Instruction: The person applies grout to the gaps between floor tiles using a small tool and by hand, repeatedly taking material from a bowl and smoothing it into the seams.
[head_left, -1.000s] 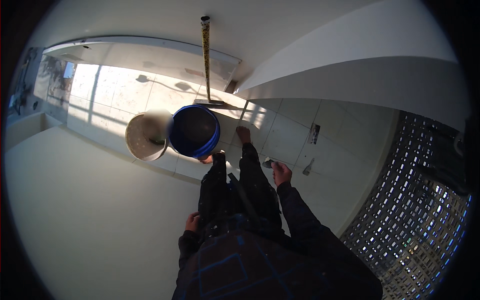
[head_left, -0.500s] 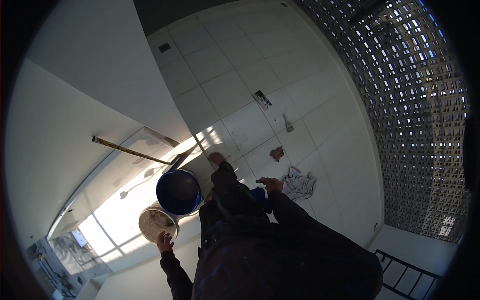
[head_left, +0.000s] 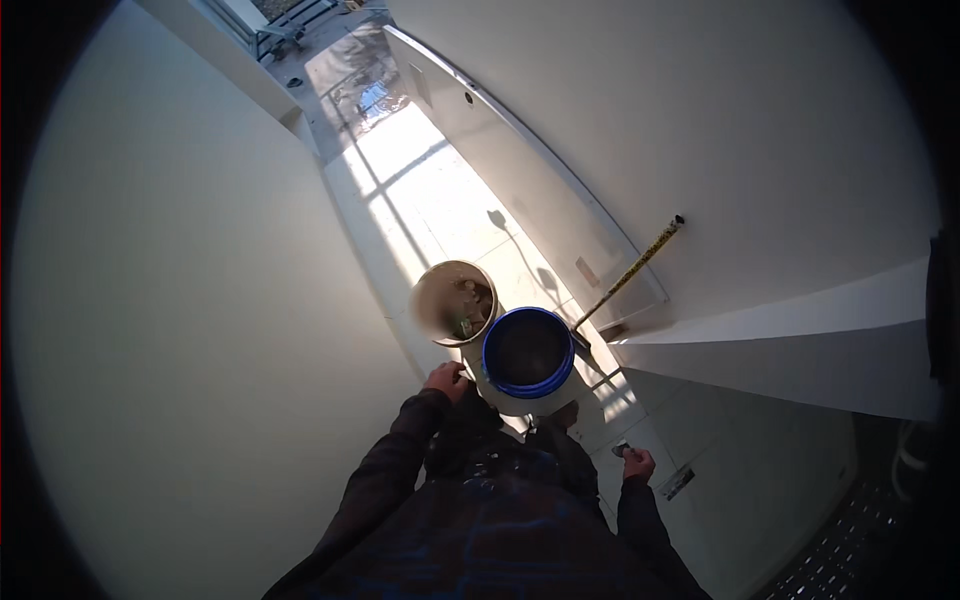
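Beside my left knee, my left hand (head_left: 447,380) hangs with its fingers loosely bent and nothing visible in them. It is just below a whitish bucket (head_left: 487,335), apart from its rim. Inside that bucket lie lumpy scraps, and part of it is blurred. A blue bucket (head_left: 529,391) with a dark inside stands right against it, in front of my legs. Out to the right, my right hand (head_left: 637,464) is closed on a small grey, flat-looking piece (head_left: 621,449), whose kind I cannot make out.
A yellow-and-black speckled pole (head_left: 640,262) leans at the right wall, its foot by the blue bucket. A dark-and-white flat item (head_left: 678,483) lies on the floor beyond my right hand. Walls flank the narrow sunlit passage (head_left: 415,165). A perforated screen (head_left: 835,540) is at lower right.
My view has turned left, so the buckets are now in front of me. My left hand has come away from the whitish bucket. The cloth and the floor scraper are out of view.
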